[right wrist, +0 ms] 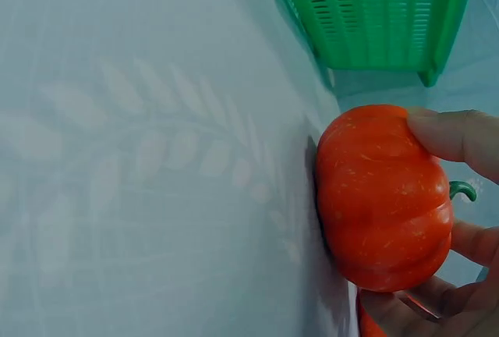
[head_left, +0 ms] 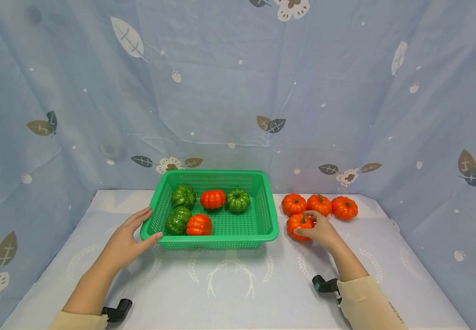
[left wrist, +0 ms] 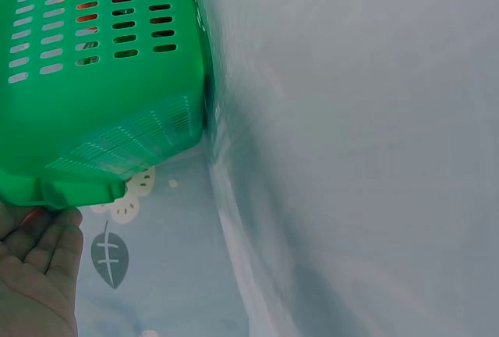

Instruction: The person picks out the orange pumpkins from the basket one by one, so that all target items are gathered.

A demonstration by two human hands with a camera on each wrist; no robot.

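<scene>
My right hand (head_left: 322,230) grips an orange pumpkin (head_left: 298,228) on the table, right of the green basket (head_left: 217,241). In the right wrist view, thumb and fingers (right wrist: 452,136) lie on opposite sides of that pumpkin (right wrist: 382,200), its green stem between them. My left hand (head_left: 126,243) rests its fingers and thumb on the basket's left rim. The left wrist view has those fingers (left wrist: 58,243) straight beneath the rim. Inside the basket lie several pumpkins: green ones (head_left: 238,200) and two orange ones (head_left: 213,199).
Behind the gripped pumpkin, three more orange pumpkins (head_left: 318,205) stand in a row on the white-clothed table (head_left: 238,293). A blue patterned curtain (head_left: 221,91) closes off the back and both sides.
</scene>
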